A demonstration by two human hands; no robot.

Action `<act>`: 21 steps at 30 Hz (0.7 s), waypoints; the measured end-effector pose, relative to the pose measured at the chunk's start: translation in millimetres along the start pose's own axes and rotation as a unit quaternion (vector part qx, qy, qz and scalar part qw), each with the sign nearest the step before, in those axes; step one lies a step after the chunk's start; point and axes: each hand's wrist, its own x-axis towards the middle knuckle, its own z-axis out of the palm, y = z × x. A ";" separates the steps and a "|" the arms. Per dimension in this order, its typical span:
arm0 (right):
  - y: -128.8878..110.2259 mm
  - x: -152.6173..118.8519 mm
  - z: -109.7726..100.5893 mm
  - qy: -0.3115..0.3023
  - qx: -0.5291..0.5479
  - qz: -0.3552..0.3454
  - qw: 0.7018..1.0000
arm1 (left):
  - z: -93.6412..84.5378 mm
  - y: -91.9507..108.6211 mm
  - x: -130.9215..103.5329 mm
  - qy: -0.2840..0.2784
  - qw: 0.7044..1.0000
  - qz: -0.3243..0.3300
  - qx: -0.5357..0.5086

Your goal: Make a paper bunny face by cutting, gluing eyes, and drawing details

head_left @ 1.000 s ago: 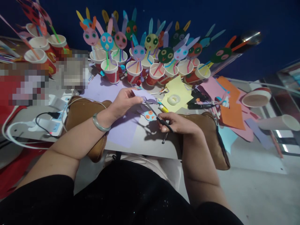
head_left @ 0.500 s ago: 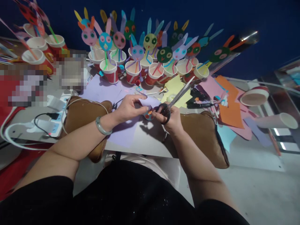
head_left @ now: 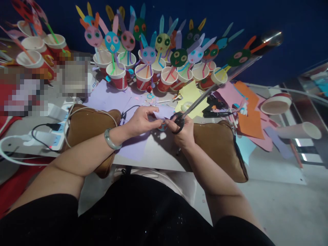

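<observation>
My left hand [head_left: 143, 119] pinches a piece of light purple paper [head_left: 165, 111] between thumb and fingers. Black-handled scissors [head_left: 197, 102] are in my right hand [head_left: 186, 131], their blades pointing away to the upper right. The right fingertips meet the near edge of the paper, close to the left thumb. Partly hidden below my fingers is a small light blue piece with orange-red spots [head_left: 162, 127]. Larger purple sheets [head_left: 134, 147] lie on the table under and beyond my left hand.
Paper cups [head_left: 118, 82] holding straw figures with round paper faces [head_left: 148, 54] stand in rows at the back. Brown cushions [head_left: 216, 148] lie under both forearms. A power strip [head_left: 60, 131] with cables sits left; orange paper [head_left: 249, 124] and a tipped cup [head_left: 276, 104] lie right.
The whole view has shifted slightly. My right fingers have moved up to the purple paper's edge, and an orange bit near the fingertips no longer shows. The scissors stay in my right hand.
</observation>
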 end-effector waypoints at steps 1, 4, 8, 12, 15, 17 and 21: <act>-0.2 0.0 0.5 0.001 0.000 0.002 1.000 | 0.2 0.4 -0.1 0.000 1.000 -0.004 -0.001; -1.1 -0.3 2.3 0.011 0.006 0.007 1.000 | 1.6 -1.1 -0.4 0.007 1.000 -0.016 -0.009; -2.3 -0.1 5.1 0.037 0.016 0.015 0.999 | 4.8 -8.2 -0.8 0.030 0.999 -0.026 -0.033; -3.0 1.4 6.9 0.058 0.031 0.009 0.998 | 8.1 -12.1 -1.0 0.012 0.996 -0.049 -0.079; -2.1 1.8 8.0 0.066 0.031 0.002 0.997 | 9.7 -11.0 -0.7 0.011 0.993 -0.065 -0.097; -1.1 1.2 9.0 0.072 0.031 -0.002 0.997 | 10.0 -9.3 -0.5 0.017 0.992 -0.073 -0.102; 0.3 -1.8 10.9 0.077 0.033 0.003 0.996 | 9.0 -5.3 -1.0 0.030 0.990 -0.092 -0.099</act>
